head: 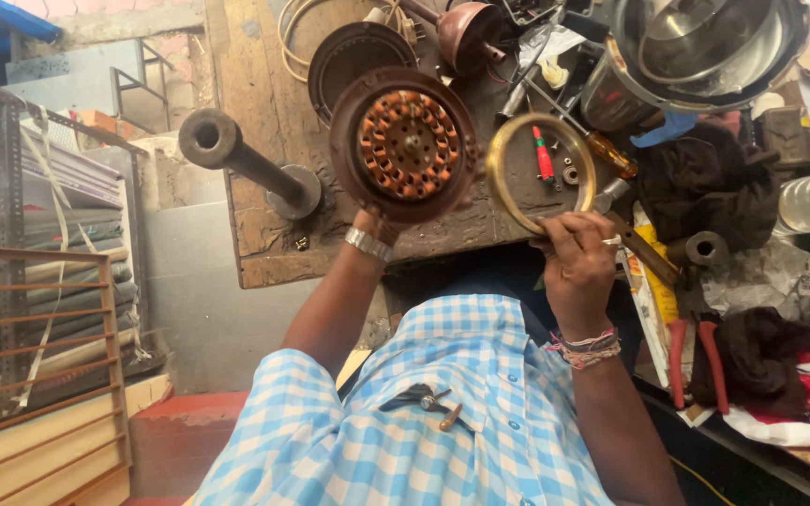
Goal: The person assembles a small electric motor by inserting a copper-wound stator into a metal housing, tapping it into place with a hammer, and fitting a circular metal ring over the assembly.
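My left hand grips the lower rim of a round brown fan motor and holds it upright over the bench; its copper windings face me. Most of that hand is hidden behind the motor, and a metal watch shows on the wrist. To the right, my right hand pinches the lower edge of a thin brass-coloured ring, which stands next to the motor. Seen through the ring, a red-handled screwdriver lies on the bench.
The worn wooden workbench carries a metal pipe on a round base, a dark round cover, an amber-handled screwdriver, a steel pot and dark cloth. Red-handled pliers lie at right. Metal shelving stands at left.
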